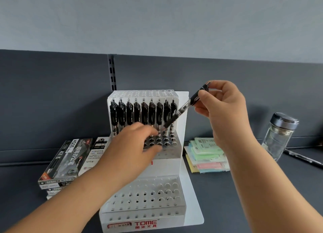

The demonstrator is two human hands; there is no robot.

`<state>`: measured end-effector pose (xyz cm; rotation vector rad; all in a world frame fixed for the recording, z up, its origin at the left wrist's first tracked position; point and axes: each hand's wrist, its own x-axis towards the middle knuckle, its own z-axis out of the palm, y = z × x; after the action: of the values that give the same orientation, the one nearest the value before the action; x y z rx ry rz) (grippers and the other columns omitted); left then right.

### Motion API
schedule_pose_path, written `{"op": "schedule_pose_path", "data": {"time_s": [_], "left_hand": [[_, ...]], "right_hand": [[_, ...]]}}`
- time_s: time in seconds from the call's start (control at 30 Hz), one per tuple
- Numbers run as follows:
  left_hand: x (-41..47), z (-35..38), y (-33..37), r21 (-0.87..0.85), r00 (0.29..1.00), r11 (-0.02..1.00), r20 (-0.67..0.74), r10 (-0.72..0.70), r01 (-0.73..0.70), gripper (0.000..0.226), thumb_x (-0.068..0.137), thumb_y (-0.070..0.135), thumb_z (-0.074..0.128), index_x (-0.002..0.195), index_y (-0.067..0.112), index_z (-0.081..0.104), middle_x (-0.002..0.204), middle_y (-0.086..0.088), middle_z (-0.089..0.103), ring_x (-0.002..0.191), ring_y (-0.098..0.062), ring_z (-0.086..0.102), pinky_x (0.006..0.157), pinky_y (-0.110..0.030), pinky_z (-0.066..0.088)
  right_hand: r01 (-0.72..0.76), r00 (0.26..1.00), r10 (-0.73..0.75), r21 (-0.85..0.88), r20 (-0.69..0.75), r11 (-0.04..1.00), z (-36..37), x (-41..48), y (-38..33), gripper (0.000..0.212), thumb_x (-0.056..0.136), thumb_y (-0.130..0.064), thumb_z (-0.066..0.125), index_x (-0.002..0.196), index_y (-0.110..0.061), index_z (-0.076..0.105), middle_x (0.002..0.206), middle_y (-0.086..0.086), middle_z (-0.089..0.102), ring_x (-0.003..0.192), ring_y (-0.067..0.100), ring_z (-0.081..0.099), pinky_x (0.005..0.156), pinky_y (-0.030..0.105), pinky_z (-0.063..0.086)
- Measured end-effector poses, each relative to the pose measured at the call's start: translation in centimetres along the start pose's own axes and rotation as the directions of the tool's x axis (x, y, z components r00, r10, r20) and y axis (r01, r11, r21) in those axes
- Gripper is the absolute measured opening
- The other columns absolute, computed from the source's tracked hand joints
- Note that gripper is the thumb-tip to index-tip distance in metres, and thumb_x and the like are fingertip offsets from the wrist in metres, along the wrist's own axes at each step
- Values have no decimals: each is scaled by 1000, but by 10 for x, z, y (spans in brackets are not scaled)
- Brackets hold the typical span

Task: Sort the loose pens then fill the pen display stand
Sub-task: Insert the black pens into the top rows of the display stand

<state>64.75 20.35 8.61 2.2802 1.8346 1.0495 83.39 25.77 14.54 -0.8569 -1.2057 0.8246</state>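
Head view: the pen display stand [157, 213] sits mid-shelf with its back toward the rear edge of the shelf [262, 189]. It has three stepped tiers. The back rows of the middle tier carry a rank of upright black pens [145, 113]. The empty holes [166, 141] in front of them are open, and so is the lowest tier. The right hand [225, 106] is raised at the right side of the stand. Its fingers [203, 96] pinch the loose pen [181, 110] at the clip end. The long axis of the pen runs diagonally, from the clip end at upper right to the tip at lower left. The tip hangs just above the right end of the middle tier, close to the rank of seated pens and above the free holes. The pen is tilted, not upright, so seating it likely calls for swinging the clip end leftward until the axis matches the hole, then lowering. The left hand [136, 145] lies over the left and centre of the same tier. Its fingers [152, 151] reach toward the holes but are blurred, and whether they grip anything cannot be told. The right hand is the nearer to the target hole. Stacked pen boxes [66, 159] lie toward the left of the shelf. Coloured paper pads [206, 154] and a glass jar [277, 136] lie toward the right.
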Motion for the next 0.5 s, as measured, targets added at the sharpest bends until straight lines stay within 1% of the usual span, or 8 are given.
{"op": "schedule_pose_path", "data": {"time_s": [0.03, 0.07, 0.1, 0.17, 0.27, 0.4, 0.5], "left_hand": [[-3, 2, -4, 123, 999, 992, 34, 34, -37, 43, 87, 47, 59, 127, 31, 54, 120, 18, 51, 115, -2, 44, 96, -20, 34], [-5, 3, -8, 203, 997, 977, 48, 63, -72, 48, 86, 50, 58, 129, 30, 53, 121, 16, 51, 115, -6, 43, 96, -21, 33], [-7, 5, -11, 258, 994, 961, 53, 90, -101, 49, 84, 52, 59, 127, 28, 56, 118, 13, 53, 113, -10, 46, 95, -24, 35], [-9, 8, -18, 328, 990, 934, 50, 130, -139, 48, 79, 51, 66, 118, 24, 63, 107, 9, 59, 101, -15, 54, 88, -31, 44], [-8, 12, -24, 375, 989, 915, 53, 137, -147, 45, 74, 46, 74, 112, 22, 67, 100, 7, 61, 94, -17, 57, 81, -36, 51], [-8, 14, -24, 394, 990, 908, 46, 134, -141, 40, 72, 36, 79, 107, 22, 68, 97, 7, 61, 90, -18, 58, 77, -39, 53], [-8, 15, -24, 399, 990, 906, 38, 135, -139, 37, 71, 31, 80, 105, 22, 69, 95, 7, 61, 88, -19, 58, 75, -39, 53]], "right_hand": [[46, 999, -46, -63, 0, 997, 0, 0, 0, 13, 90, -7, 59, 93, -19, 58, 86, 7, 69, 69, 14, 67, 71, 30, 59], [88, 996, -89, -121, 2, 989, 0, 1, 0, 14, 91, -8, 59, 92, -22, 59, 84, 3, 69, 70, 14, 67, 72, 31, 59], [129, 992, -129, -178, 14, 976, 1, 1, 0, 16, 91, -9, 59, 91, -25, 58, 82, 0, 69, 72, 14, 67, 72, 31, 58], [197, 980, -185, -264, 69, 944, 3, 1, 5, 19, 90, -10, 59, 91, -29, 58, 79, -4, 67, 72, 13, 65, 72, 31, 57], [225, 972, -191, -329, 134, 917, 10, 1, 14, 18, 90, -13, 59, 97, -30, 58, 82, -4, 66, 74, 15, 63, 70, 30, 54], [232, 969, -184, -352, 163, 907, 15, 1, 20, 22, 91, -16, 59, 95, -37, 56, 83, -8, 66, 71, 10, 61, 64, 23, 47], [250, 961, -177, -395, 211, 884, 18, 2, 23, 21, 91, -17, 59, 96, -37, 56, 82, -10, 64, 65, 7, 58, 63, 20, 46]]}}
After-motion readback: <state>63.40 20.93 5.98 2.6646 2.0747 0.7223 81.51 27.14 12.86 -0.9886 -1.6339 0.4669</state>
